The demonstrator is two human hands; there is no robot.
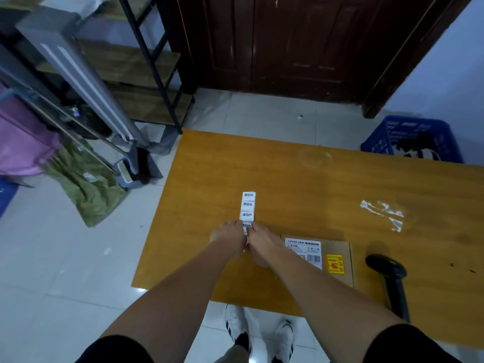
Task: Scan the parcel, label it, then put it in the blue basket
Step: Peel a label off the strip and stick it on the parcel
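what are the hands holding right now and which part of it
Both the left hand and the right hand pinch the near end of the label strip, which lies on the table.

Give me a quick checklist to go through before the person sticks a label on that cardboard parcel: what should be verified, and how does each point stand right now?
1. Label strip in hand: ok, left hand and right hand both pinch its near end.
2. One label peeled free: cannot tell, the fingers hide it.
3. Parcel within reach: ok, flat on the table beside the right hand.
4. Bare cardboard for the label: ok.
5. Scanner out of the way: ok, lying right of the parcel.
6. Blue basket reachable: ok, on the floor beyond the table's far right.
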